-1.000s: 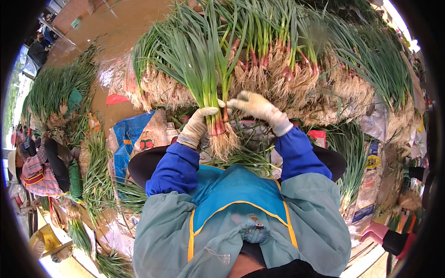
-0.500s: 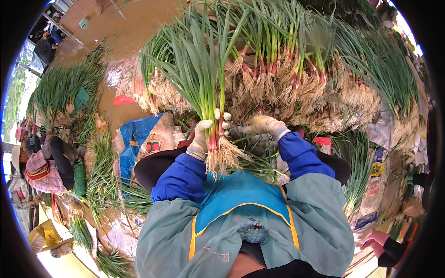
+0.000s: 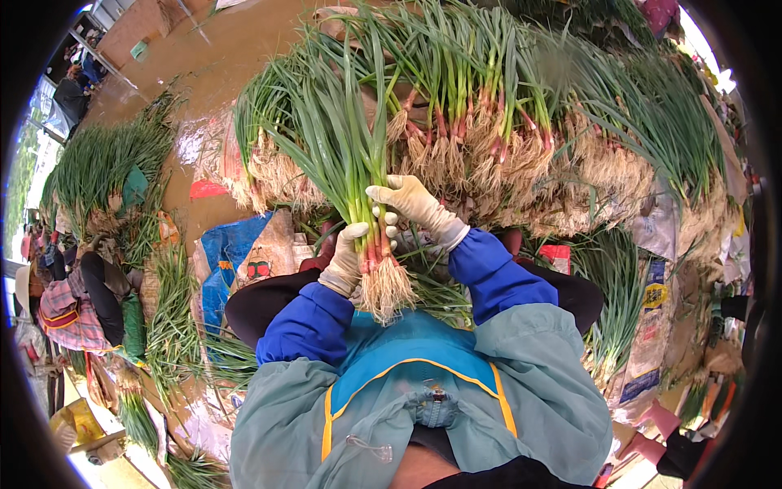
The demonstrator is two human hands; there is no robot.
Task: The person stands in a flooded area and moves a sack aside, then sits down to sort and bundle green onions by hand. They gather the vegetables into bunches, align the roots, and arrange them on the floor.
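Moved toward 9 o'clock since half a second ago, the right hand (image 3: 417,205) now touches the bunch (image 3: 357,183) from 2 o'clock; how firmly its grip closes, I cannot tell. From 8 o'clock, the left hand (image 3: 345,261) wraps its grip round the lower stems. Held near the view's centre, above the apron (image 3: 411,346), the bunch fans long green leaves toward 11 o'clock; its stems pale, then redden near the base, and shaggy tan roots hang toward 6 o'clock. More onions (image 3: 497,122) lie rowed at 1 o'clock.
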